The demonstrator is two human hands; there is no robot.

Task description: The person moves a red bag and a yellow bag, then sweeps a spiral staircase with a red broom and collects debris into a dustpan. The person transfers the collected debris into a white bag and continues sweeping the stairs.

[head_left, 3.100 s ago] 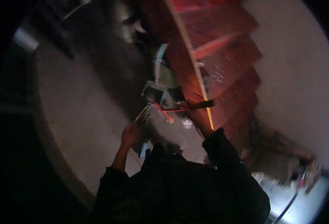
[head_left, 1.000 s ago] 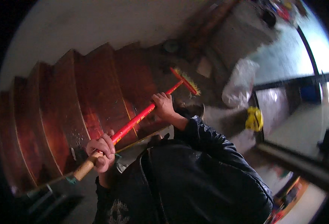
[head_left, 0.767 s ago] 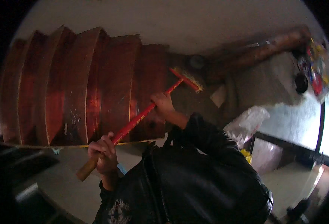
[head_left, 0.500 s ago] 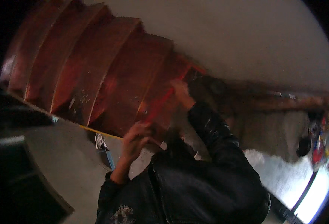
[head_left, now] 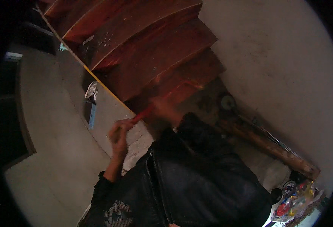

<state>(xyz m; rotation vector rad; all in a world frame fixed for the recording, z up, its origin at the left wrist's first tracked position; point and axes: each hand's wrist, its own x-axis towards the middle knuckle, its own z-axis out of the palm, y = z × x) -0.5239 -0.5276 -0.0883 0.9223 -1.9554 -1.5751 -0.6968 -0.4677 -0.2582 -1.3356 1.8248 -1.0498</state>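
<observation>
A long red stick (head_left: 143,113), like a broom handle, slants up and to the right across the lower steps. Around its near end my left hand (head_left: 120,131) is closed. Farther along, my right hand (head_left: 165,110) is wrapped round the stick, smeared by motion. The far end of the stick lies over the reddish-brown stairs (head_left: 166,49), too dark and blurred to tell its kind. Black jacket sleeves cover both my arms.
A yellow edge strip (head_left: 104,86) borders the stairs on the left. Below it lie a blue strip (head_left: 92,116) and a pale wall. At right are a wooden beam (head_left: 268,145), thin rods and a clear bag (head_left: 293,206) of colourful items. A plain wall (head_left: 272,56) rises behind.
The view has turned, so the stairs now run up toward the top. My left hand has moved left and slightly up; my right hand has come down and left, both still on the red stick.
</observation>
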